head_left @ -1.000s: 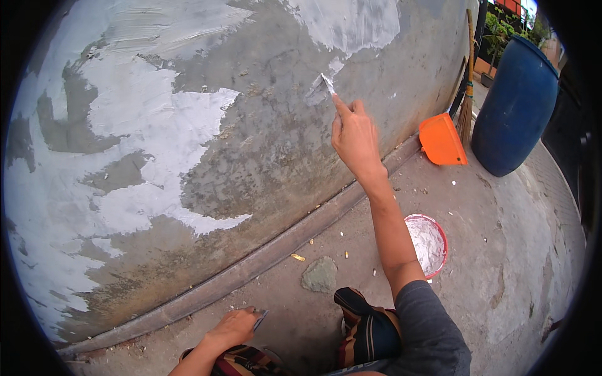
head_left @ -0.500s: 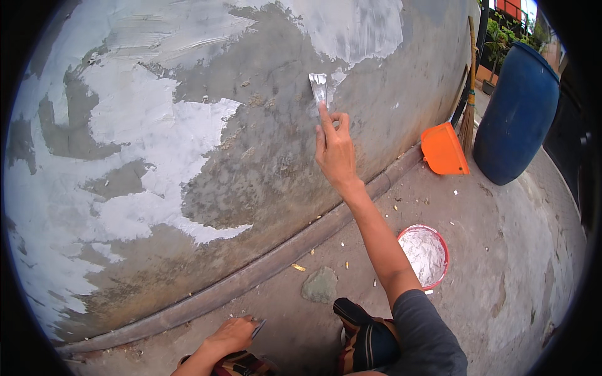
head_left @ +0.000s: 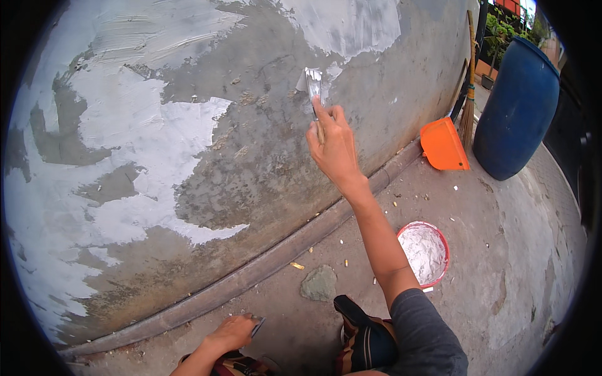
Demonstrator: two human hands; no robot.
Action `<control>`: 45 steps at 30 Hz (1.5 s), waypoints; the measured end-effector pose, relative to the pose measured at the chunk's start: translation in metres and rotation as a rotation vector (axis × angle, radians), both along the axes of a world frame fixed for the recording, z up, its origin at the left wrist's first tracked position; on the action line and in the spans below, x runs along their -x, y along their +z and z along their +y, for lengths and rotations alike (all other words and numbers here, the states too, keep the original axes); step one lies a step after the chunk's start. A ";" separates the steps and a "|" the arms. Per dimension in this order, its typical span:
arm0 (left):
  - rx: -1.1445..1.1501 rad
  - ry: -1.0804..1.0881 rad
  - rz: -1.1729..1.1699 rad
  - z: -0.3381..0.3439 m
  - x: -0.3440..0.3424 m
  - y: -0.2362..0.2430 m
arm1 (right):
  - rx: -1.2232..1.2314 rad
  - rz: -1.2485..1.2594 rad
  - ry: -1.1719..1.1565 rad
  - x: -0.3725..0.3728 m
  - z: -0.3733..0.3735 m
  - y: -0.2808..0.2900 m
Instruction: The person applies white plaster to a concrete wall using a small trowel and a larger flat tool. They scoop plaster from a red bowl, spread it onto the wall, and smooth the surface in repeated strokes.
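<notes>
High on the grey wall (head_left: 269, 150), my right hand (head_left: 337, 147) grips a putty knife (head_left: 315, 84), its index finger stretched along the tool. White paste coats the blade, which lies at the wall beside a small white smear. Broad patches of white putty (head_left: 132, 113) cover the wall to the left and above. Low at the front, my left hand (head_left: 232, 333) is closed around a flat grey tool (head_left: 258, 326); only its thin edge shows, so its exact kind is unclear. On the ground right of my right forearm stands a red-rimmed tub (head_left: 448, 254) of white putty.
A concrete ledge (head_left: 269, 255) runs along the wall's foot. A flat stone (head_left: 320, 284) and small debris lie on the ground near my knees. Farther right are an orange dustpan (head_left: 444, 145), a broom (head_left: 469, 106) leaning upright, and a tall blue barrel (head_left: 517, 109).
The putty knife has turned slightly on the wall, and a fresh white smear now shows left of its blade. The whole view has shifted a little. My left hand stays low with its tool.
</notes>
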State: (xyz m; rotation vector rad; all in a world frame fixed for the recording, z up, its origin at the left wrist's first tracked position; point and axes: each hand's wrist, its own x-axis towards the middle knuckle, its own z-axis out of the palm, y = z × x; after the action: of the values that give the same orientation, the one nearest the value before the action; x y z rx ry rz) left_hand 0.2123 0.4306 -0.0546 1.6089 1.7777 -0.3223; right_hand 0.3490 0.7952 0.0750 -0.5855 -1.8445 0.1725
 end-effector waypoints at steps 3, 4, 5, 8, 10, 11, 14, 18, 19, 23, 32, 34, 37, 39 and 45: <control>0.004 -0.018 0.014 0.002 0.001 0.004 | 0.062 -0.149 0.023 -0.011 -0.020 -0.004; 0.005 -0.025 0.015 0.001 0.000 0.006 | 0.079 -0.149 0.036 -0.017 -0.025 -0.005; 0.006 -0.030 0.015 0.001 0.000 0.007 | 0.097 -0.149 0.050 -0.023 -0.028 -0.005; 0.042 -0.017 -0.015 -0.002 0.003 -0.002 | 0.122 -0.069 -0.012 -0.025 -0.018 0.005; -0.095 -0.023 -0.042 -0.004 -0.002 0.004 | 0.110 -0.015 -0.053 -0.019 -0.006 0.005; -0.172 -0.027 -0.051 -0.003 -0.003 0.007 | 0.086 0.003 -0.056 -0.006 0.004 -0.004; -0.130 -0.017 -0.035 -0.002 0.000 0.001 | 0.066 0.014 -0.004 0.036 0.002 -0.027; -0.109 -0.013 -0.046 0.002 -0.002 0.008 | 0.139 -0.051 0.107 0.028 -0.028 -0.038; -0.120 -0.031 -0.046 0.002 0.000 0.008 | 0.172 -0.027 0.129 0.018 -0.029 -0.030; -0.134 -0.019 -0.046 0.001 0.000 0.000 | 0.292 0.066 0.067 -0.020 -0.012 0.008; -0.091 -0.049 -0.033 0.002 0.002 0.005 | 0.172 -0.073 0.095 -0.018 -0.027 0.003; -0.104 -0.035 -0.030 -0.001 0.002 -0.001 | 0.229 -0.034 0.075 -0.023 -0.029 0.017; -0.118 -0.032 -0.036 -0.002 0.001 0.000 | 0.173 0.028 -0.004 -0.015 -0.013 0.034; -0.108 -0.031 -0.026 0.000 0.002 0.000 | 0.067 0.062 -0.019 0.009 -0.011 0.029; -0.113 -0.012 -0.036 0.001 0.002 -0.005 | 0.102 -0.050 0.038 0.043 -0.045 -0.011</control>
State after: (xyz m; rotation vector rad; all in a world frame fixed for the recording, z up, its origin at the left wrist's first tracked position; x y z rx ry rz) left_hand 0.2107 0.4317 -0.0593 1.6939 1.7877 -0.2002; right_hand 0.3060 0.7500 0.0636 -0.6301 -1.9045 0.2810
